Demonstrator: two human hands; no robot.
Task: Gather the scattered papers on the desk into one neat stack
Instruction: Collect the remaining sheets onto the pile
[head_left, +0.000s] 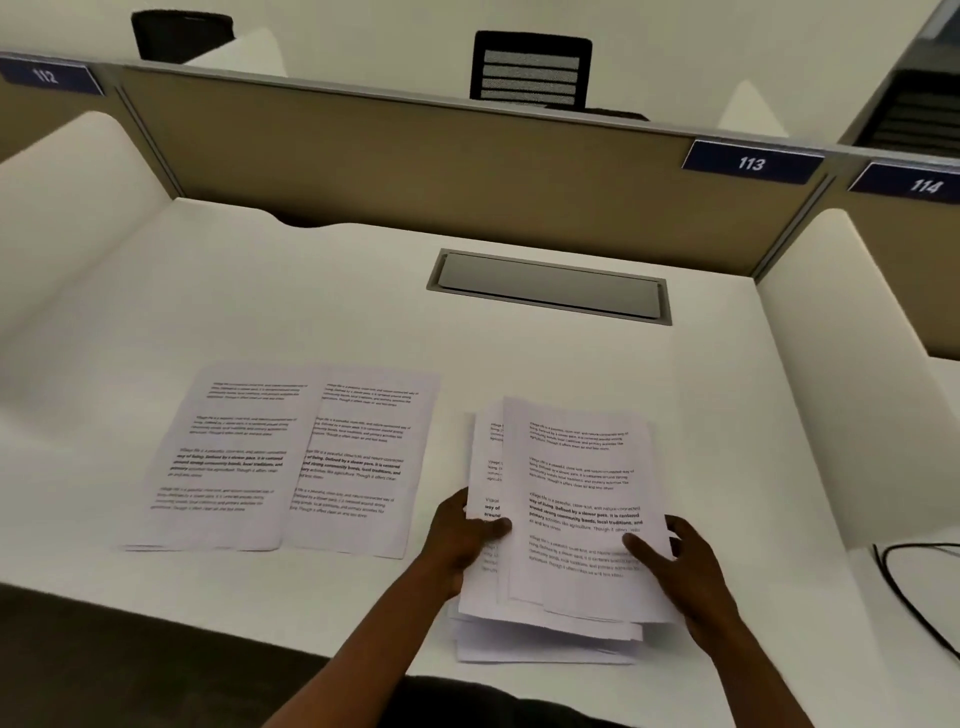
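A loose bundle of printed papers (571, 499) is held over the white desk (363, 291), its sheets fanned and uneven. My left hand (457, 540) grips the bundle's left edge, thumb on top. My right hand (675, 561) holds its right side, thumb pressed on the top sheet. More sheets (545, 644) lie under the bundle at the desk's front edge. To the left, two printed sheets lie flat side by side: one at the far left (228, 457), the other (358, 462) slightly overlapping it.
A grey cable hatch (550, 286) is set into the desk at the back. Tan partition panels with labels 112, 113 (750, 163) and 114 close the rear. White side dividers flank the desk. A black cable (904, 587) runs at the right. A black chair stands beyond the partition.
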